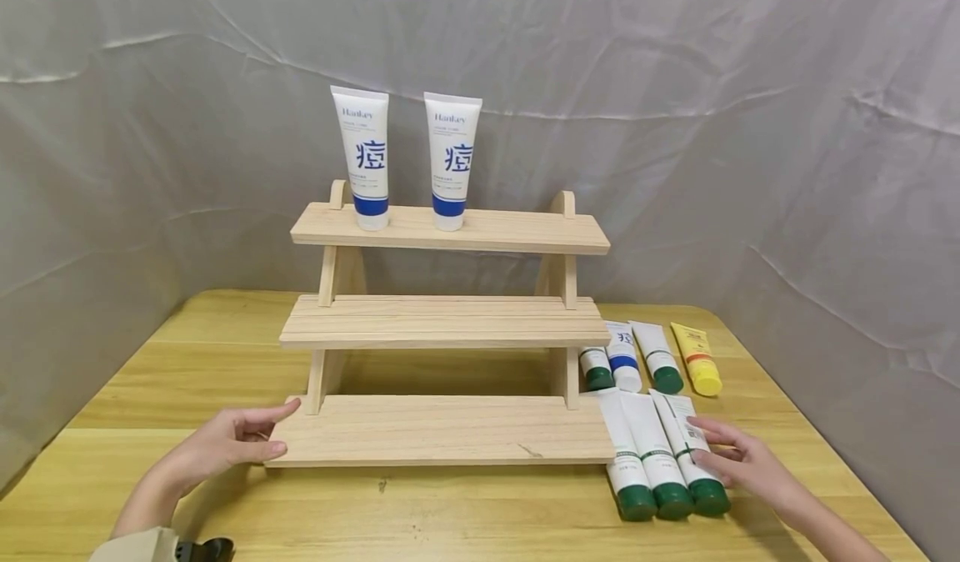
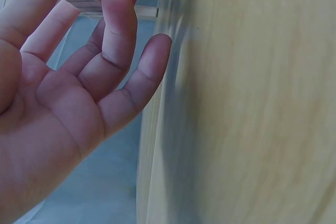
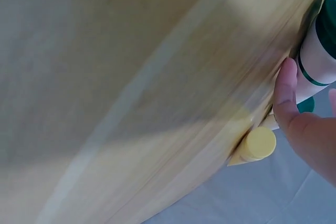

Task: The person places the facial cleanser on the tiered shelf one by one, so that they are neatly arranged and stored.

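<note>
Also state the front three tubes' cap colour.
Their caps are dark green, clearest in the head view.

A pale beige sleeve (image 1: 135, 547) covers the person's left arm at the near left, its plain cuff leaving the wrist bare. Just right of the cuff I see a small black piece of gear (image 1: 213, 550), rounded at one end. Over at the near right, the right forearm (image 1: 819, 524) is bare and slender.
</note>
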`<state>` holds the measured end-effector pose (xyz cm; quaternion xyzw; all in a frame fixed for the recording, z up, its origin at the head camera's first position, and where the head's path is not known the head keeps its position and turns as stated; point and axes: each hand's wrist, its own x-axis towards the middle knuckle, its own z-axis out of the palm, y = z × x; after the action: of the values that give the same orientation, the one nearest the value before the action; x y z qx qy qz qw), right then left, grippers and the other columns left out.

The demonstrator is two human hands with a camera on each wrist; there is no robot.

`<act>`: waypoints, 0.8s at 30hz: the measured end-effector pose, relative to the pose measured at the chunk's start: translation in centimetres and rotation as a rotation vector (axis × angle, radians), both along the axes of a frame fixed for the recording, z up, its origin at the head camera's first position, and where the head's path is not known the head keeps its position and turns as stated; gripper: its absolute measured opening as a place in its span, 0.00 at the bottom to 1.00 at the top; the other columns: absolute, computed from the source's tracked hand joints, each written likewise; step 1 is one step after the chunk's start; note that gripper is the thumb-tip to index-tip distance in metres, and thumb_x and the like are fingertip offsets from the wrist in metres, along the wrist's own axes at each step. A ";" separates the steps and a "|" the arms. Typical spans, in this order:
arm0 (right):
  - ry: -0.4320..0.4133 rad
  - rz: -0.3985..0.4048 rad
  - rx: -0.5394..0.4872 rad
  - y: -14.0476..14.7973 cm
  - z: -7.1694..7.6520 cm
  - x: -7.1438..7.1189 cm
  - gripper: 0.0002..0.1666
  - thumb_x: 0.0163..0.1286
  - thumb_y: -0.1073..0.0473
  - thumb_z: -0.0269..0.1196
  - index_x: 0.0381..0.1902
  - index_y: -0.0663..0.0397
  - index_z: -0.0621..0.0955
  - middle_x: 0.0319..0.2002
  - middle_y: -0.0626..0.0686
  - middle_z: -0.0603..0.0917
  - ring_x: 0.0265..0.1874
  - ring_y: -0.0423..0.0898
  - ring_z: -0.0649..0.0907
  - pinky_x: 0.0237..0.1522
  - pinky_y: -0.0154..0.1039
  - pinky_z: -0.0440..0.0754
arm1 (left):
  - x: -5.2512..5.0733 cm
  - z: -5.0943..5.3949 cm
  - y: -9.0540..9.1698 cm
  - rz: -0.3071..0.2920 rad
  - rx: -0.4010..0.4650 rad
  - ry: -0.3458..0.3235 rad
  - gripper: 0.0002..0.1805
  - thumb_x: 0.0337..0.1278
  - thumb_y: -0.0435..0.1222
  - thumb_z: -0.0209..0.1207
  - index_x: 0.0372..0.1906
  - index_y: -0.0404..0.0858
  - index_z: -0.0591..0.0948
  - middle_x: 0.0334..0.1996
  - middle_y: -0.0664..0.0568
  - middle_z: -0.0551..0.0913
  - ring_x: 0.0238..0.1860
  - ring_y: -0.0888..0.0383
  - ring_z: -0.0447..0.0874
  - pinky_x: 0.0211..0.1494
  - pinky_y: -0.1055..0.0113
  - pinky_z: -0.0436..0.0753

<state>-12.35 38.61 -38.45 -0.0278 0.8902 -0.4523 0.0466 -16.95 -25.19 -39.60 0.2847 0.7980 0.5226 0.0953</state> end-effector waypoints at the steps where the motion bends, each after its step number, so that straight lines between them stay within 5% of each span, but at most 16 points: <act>1: -0.008 0.014 -0.007 0.0 0.0 -0.1 0.27 0.64 0.59 0.57 0.60 0.61 0.67 0.52 0.75 0.66 0.37 0.47 0.77 0.26 0.37 0.76 | 0.0 0.0 0.0 0.001 0.001 -0.001 0.27 0.56 0.27 0.54 0.58 0.20 0.61 0.52 0.79 0.65 0.34 0.67 0.70 0.36 0.73 0.72; 6: -0.007 0.070 -0.032 0.2 0.1 -0.4 0.23 0.64 0.60 0.57 0.58 0.42 0.72 0.49 0.75 0.70 0.24 0.39 0.74 0.22 0.36 0.74 | 0.0 0.1 0.0 0.005 0.005 0.002 0.27 0.55 0.28 0.55 0.58 0.20 0.62 0.51 0.79 0.67 0.34 0.67 0.69 0.36 0.72 0.72; 13: -0.078 -0.003 0.096 -0.3 0.4 -0.5 0.35 0.61 0.55 0.60 0.61 0.69 0.64 0.52 0.74 0.69 0.20 0.37 0.72 0.21 0.35 0.73 | 0.0 0.1 0.1 -0.005 0.012 -0.010 0.27 0.56 0.28 0.55 0.57 0.19 0.60 0.50 0.79 0.67 0.34 0.67 0.70 0.37 0.72 0.72; 24: -0.199 -0.043 0.067 -0.5 1.0 -0.7 0.40 0.58 0.53 0.63 0.61 0.69 0.62 0.50 0.78 0.67 0.15 0.46 0.71 0.18 0.43 0.76 | 0.0 0.1 0.0 0.002 0.005 -0.030 0.28 0.56 0.28 0.54 0.59 0.19 0.60 0.51 0.80 0.64 0.38 0.68 0.71 0.40 0.74 0.72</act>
<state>-13.04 38.10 -37.47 0.0377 0.8962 -0.4237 0.1259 -16.92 -25.20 -39.53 0.2761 0.7955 0.5289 0.1060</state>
